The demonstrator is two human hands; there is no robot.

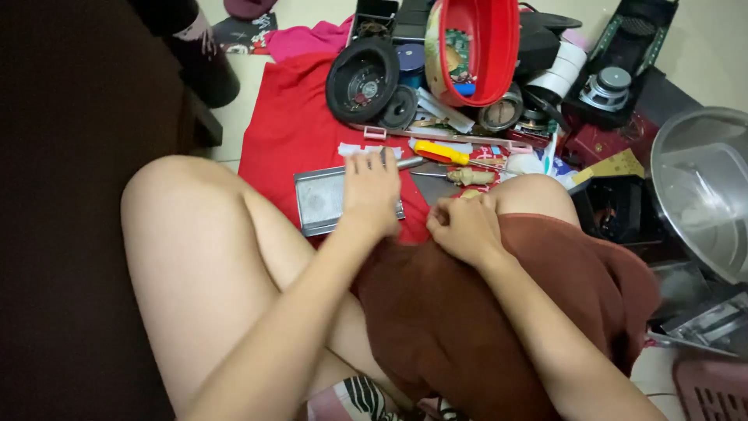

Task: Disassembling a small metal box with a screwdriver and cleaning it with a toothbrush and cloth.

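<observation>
Seated on floor, knees up, red cloth [288,132] spread ahead.

Left hand [372,195] stretched forward, palm down, fingers spread and resting flat across the right part of a shallow grey metal tray [319,201]; pressing rather than gripping, nothing clamped. Tray lying flat on the red cloth, just beyond the left knee. Fingertips reaching close to a silver rod-like handle [409,163] at the tray's far edge; contact with it not clear.

Right hand [463,226] curled shut, knuckles up, resting on brown cloth [467,312] draped over the lap. Cannot tell whether anything small sits inside the fist, or whether only the cloth is pinched.

Just past the hands: yellow-handled screwdriver [441,152] lying crosswise, a second pale-handled tool [470,177] beside it, both untouched.

Further back, a heap of parts: black speaker cone [363,79], red plastic basin [477,47] tipped on edge, smaller silver speaker [609,87] in a black casing to the right. Clear plastic tub [701,187] at far right.

Progress, as a judgement: speakers already out of housings and scattered, so dismantling looks well under way. Tray looks bare, tools set down, nothing being turned or pried. Sorting or reassembly apparently left to do.
</observation>
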